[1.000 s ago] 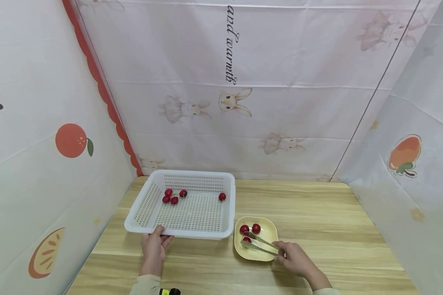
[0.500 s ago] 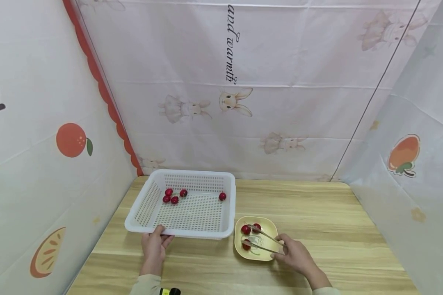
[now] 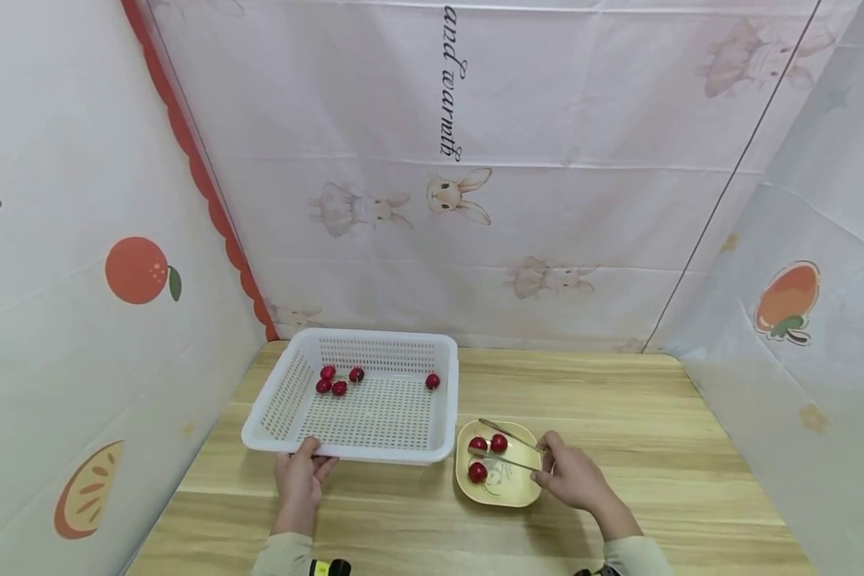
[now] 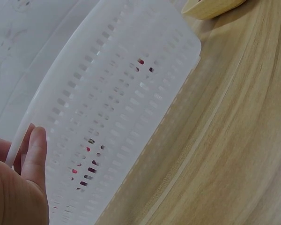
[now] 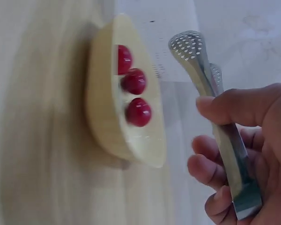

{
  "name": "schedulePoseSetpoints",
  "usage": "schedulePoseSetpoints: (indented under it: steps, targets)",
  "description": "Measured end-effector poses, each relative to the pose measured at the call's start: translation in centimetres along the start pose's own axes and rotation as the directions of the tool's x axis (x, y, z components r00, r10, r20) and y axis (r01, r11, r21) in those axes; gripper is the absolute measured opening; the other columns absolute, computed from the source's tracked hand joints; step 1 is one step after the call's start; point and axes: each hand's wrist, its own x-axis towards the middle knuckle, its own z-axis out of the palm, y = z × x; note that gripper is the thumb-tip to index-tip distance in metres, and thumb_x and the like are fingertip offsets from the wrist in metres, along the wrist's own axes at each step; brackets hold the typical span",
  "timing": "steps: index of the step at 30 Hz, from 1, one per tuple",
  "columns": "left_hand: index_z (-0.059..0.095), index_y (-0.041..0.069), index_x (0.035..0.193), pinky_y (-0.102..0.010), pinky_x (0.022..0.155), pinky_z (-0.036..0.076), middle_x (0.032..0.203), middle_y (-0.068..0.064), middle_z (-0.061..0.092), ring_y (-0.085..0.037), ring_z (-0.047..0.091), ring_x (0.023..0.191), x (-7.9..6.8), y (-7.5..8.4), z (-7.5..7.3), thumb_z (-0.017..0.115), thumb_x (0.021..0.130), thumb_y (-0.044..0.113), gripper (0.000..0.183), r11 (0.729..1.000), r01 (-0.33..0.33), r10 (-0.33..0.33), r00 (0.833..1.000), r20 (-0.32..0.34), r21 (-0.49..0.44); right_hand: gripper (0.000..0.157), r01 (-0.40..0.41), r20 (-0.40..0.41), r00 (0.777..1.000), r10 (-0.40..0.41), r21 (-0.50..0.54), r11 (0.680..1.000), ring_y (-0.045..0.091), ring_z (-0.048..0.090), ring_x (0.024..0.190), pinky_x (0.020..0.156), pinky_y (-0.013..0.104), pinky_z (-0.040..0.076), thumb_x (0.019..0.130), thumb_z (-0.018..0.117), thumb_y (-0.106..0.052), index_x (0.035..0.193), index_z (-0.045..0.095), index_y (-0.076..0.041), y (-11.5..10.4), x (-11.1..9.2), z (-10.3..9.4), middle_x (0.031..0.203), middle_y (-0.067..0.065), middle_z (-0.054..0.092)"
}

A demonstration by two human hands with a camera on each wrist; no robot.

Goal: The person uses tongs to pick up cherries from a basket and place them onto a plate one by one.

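My left hand (image 3: 298,486) grips the near rim of a white perforated plastic basket (image 3: 360,452), thumb on one side and fingers on the other. Several red cherries (image 3: 339,388) lie grouped at the basket's left, and a single cherry (image 3: 433,382) is at its right. In my right hand (image 3: 574,475) are metal tongs (image 5: 227,145) with perforated round tips. Their arms are spread over a small yellow dish (image 3: 522,494), and nothing shows between the tips. Three cherries (image 5: 138,112) lie in that dish. The right wrist view has the tongs raised beside the dish.
The wooden table (image 3: 605,400) carries the basket and dish side by side, nearly touching. A white printed cloth (image 3: 547,200) hangs behind the table's back edge, with more cloth at both sides.
The tongs have lifted and shifted slightly away from me, their tips spreading wider. A cherry in the dish that was between the tips lies free of them. The left hand stays on the rim.
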Motion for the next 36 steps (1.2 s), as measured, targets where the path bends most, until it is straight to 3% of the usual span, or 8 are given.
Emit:
schedulePoseSetpoints:
  steps: [8,18,23,30,36]
  targets:
    - [0.024,0.005,0.143,-0.031,0.068,0.057,0.078,0.000,0.065,-0.015,0.066,0.072,-0.1,0.0,0.0,0.044,0.092,0.002,0.056,1.000,-0.001,0.001,1.000,-0.005,0.015,0.031,0.069,0.019,0.997,-0.069,-0.032,0.997,0.006,0.048,0.058,0.049,0.025,0.041,0.086,0.065,-0.009,0.107,0.043,-0.005,-1.8,2.1,-1.6,0.079,-0.004,0.056]
    - [0.029,0.005,0.137,-0.030,0.065,0.058,0.076,-0.001,0.064,-0.015,0.064,0.066,0.0,-0.2,0.0,0.045,0.090,0.001,0.050,1.000,-0.015,0.015,1.000,-0.018,0.001,0.043,0.092,0.051,0.994,-0.096,0.078,0.993,0.009,0.043,0.048,0.042,0.025,0.040,0.086,0.063,-0.009,0.124,0.045,-0.001,-4.2,6.4,-1.9,0.073,-0.001,0.054]
    - [0.031,0.007,0.135,-0.030,0.064,0.058,0.076,-0.001,0.064,-0.015,0.065,0.066,-0.1,-0.1,0.1,0.045,0.091,0.000,0.047,1.000,-0.019,0.019,1.000,-0.013,-0.004,0.037,0.118,0.087,0.988,-0.126,0.085,0.989,0.011,0.049,0.054,0.045,0.026,0.042,0.083,0.061,-0.007,0.117,0.047,0.000,-5.5,8.2,-1.8,0.074,0.000,0.059]
    - [0.032,0.006,0.135,-0.030,0.063,0.058,0.076,-0.001,0.064,-0.016,0.065,0.068,0.0,-0.1,0.0,0.045,0.091,0.000,0.047,1.000,-0.019,0.019,1.000,-0.009,-0.016,0.028,0.136,-0.005,0.991,-0.136,-0.015,0.991,0.013,0.050,0.060,0.052,0.028,0.045,0.076,0.069,-0.006,0.101,0.058,-0.002,-6.7,10.5,-1.5,0.072,-0.001,0.056]
    - [0.032,0.008,0.132,-0.029,0.062,0.058,0.076,-0.002,0.064,-0.015,0.064,0.065,0.0,-0.2,-0.1,0.045,0.091,0.000,0.044,0.999,-0.028,0.028,1.000,-0.008,-0.021,0.024,0.107,-0.005,0.994,-0.108,-0.065,0.992,0.013,0.044,0.055,0.047,0.027,0.040,0.073,0.068,-0.008,0.096,0.060,-0.004,-7.1,11.5,-1.1,0.064,-0.003,0.049]
